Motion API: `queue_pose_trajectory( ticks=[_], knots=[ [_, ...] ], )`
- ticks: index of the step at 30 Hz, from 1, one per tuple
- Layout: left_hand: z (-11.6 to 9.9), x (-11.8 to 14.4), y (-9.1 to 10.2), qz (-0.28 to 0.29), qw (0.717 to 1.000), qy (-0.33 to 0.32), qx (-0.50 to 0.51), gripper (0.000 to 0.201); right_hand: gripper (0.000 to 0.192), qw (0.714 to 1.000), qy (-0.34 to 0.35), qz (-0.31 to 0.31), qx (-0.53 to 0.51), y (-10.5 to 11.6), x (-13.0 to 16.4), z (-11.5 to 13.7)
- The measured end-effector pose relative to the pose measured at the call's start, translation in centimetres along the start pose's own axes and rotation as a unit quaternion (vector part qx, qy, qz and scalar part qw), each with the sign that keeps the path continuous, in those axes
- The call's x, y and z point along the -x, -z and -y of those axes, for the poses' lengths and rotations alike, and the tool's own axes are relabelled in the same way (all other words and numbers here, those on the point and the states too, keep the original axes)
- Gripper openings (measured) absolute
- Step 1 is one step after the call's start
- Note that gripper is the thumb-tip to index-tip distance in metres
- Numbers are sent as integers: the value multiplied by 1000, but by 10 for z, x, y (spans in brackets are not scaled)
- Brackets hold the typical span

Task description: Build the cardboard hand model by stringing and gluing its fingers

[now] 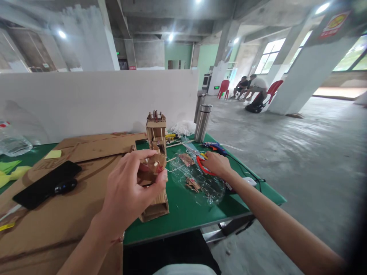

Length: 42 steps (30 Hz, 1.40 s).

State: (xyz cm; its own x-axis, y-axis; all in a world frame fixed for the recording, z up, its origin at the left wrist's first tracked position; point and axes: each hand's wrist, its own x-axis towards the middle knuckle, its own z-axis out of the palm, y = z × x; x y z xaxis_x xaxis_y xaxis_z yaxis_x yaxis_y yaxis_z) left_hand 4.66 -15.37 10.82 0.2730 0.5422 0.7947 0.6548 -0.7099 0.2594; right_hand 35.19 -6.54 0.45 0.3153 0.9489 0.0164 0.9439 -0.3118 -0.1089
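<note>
Of the 2 hands, the left hand [130, 185] pinches a small cardboard piece [156, 162] between thumb and fingers, up in front of a cardboard tower [155, 128] and hiding part of its middle. The right hand [217, 164] is curled at the red-handled scissors [200, 162] on the green desk [183, 219]; whether its fingers have closed on them I cannot tell.

Around the scissors it is crowded: a crumpled clear plastic bag [213, 193] with cardboard scraps [193, 184] lies just beside them, and a blue glue gun [215, 147] lies beyond the right hand. A steel flask [203, 124] stands upright behind, near a white stringy heap [183, 128]. The right forearm passes in front of a white power strip [249, 181].

To the left, large cardboard sheets [94, 152] carry a flat black object [47, 185] and a yellow note [53, 154]. A white panel [100, 103] closes off the desk's far side. Beyond, 2 people [256, 84] sit near red chairs [223, 88].
</note>
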Motion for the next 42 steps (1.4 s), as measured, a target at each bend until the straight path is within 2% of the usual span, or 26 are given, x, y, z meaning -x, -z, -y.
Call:
queue_pose_trajectory(
  ticks=[6, 12, 16, 19, 22, 25, 29, 37, 42],
  knots=[
    [-2, 0, -3, 6, 1000, -27, 3, 29, 45, 1000, -6, -3, -1, -11, -30, -11],
    [-2, 1, -3, 3, 999, -33, 10, 29, 36, 999, 44, -18, -25, -12, -30, -20],
    [-2, 1, -5, 1, 999, -39, 8, 29, 18, 987, 141, -46, -54, -4, -2, -2],
    [-2, 1, -6, 3, 999, -44, 3, 28, 7, 958, 274, 6, -86, -3, 30, 21],
    [-2, 0, -7, 8, 999, -50, 2, 28, 15, 918, 377, 59, -108, -3, 58, 41],
    [-2, 0, -6, 9, 999, -54, 2, 26, 18, 894, 425, 82, -118, -1, 75, 49],
    [-2, 1, -6, 8, 998, -59, 1, 25, 18, 885, 441, 105, -107, -5, 84, 50],
    [-1, 2, -6, 8, 998, -65, 9, 24, 8, 900, 408, 107, -110, -26, 75, 49],
    [-2, 2, -6, 9, 998, -62, 13, 23, 14, 896, 419, 106, -105, -33, 73, 53]
  ],
)
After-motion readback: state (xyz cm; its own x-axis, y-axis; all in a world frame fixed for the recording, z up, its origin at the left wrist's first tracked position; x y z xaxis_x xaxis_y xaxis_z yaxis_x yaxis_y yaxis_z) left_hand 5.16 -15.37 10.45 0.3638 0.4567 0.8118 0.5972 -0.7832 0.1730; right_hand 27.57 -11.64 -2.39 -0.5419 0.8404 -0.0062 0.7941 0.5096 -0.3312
